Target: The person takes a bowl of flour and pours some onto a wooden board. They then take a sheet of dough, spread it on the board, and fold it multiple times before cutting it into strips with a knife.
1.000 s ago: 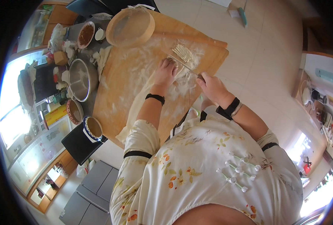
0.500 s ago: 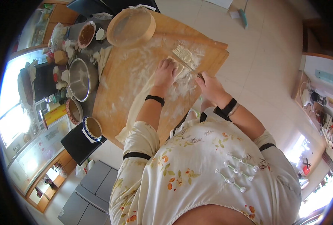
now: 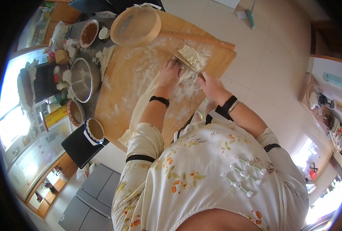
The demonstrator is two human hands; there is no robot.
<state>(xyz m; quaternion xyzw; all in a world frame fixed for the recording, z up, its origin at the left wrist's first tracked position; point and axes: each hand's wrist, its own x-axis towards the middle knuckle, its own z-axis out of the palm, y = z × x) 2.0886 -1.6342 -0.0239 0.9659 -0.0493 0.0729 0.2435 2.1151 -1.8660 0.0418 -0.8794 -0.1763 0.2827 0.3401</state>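
My right hand (image 3: 212,88) is closed round the handle of a knife (image 3: 186,61). The blade slants away to the far left, at the edge of a row of thin cut noodles (image 3: 189,53). Beside the blade, my left hand (image 3: 170,73) lies on a folded sheet of dough (image 3: 143,106), fingers spread and pressing down. The long pale dough runs back under my left forearm toward the near edge of the floured wooden board (image 3: 115,92). My palm and the blade hide part of the dough where they meet.
A long rolling pin (image 3: 202,39) lies past the noodles, and a round sieve (image 3: 155,32) rests at the board's far left. On the dark counter at left stand a steel bowl (image 3: 92,82), a dish of brown filling (image 3: 89,34) and a white cup (image 3: 104,33).
The knife and my right hand have shifted a little left and nearer to me. The strip of cut noodles looks wider. My left hand stays almost in place on the dough.
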